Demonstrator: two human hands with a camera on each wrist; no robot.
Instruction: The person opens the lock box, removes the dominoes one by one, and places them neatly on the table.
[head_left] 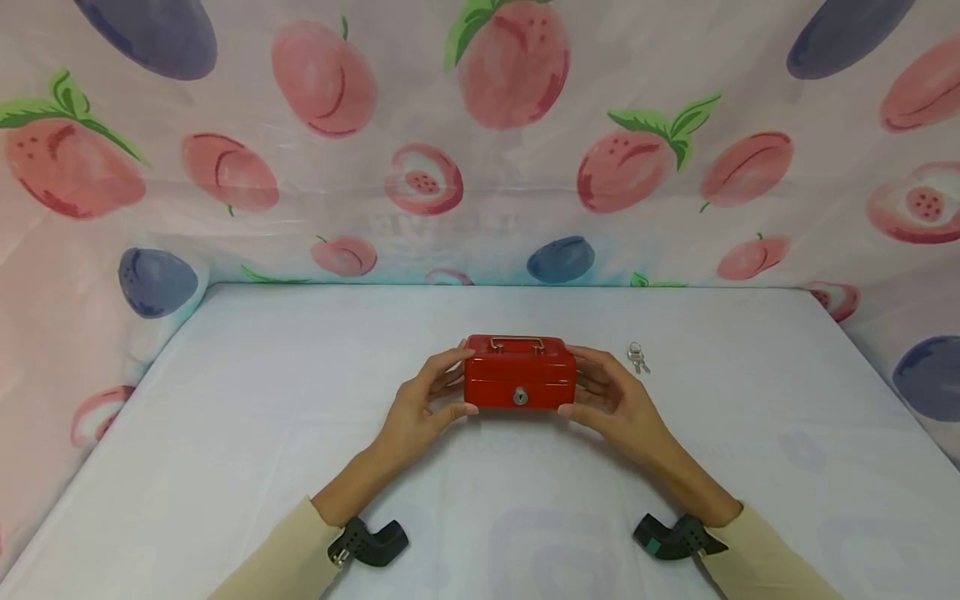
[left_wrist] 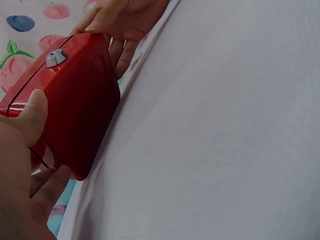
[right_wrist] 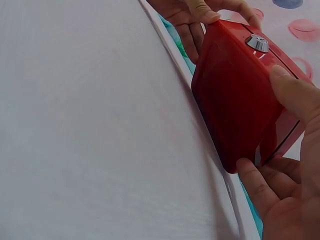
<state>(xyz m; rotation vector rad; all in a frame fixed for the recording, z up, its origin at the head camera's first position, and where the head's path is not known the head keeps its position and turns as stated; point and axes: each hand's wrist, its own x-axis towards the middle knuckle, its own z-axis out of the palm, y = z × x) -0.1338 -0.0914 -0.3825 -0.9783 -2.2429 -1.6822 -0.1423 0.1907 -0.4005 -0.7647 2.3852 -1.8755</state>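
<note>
A small red cash box [head_left: 491, 392] is held level between both hands in the head view. Its lid is down, with a folding metal handle [head_left: 517, 343] on top and a round silver lock [head_left: 521, 397] at the front. My left hand [head_left: 415, 410] grips one end, thumb at the front edge and fingers along the side and back. The other end is gripped the same way by my right hand [head_left: 626, 412]. Both wrist views show the box's dark red underside [left_wrist: 82, 107], raised off the white surface. To the right of the box lie small keys [head_left: 637, 358] on a ring.
A white cloth covers the table [head_left: 247, 392]. Behind it and at both sides hangs a fruit-patterned curtain [head_left: 517, 183], which meets the table's back edge. Each wrist carries a black camera mount [head_left: 369, 542].
</note>
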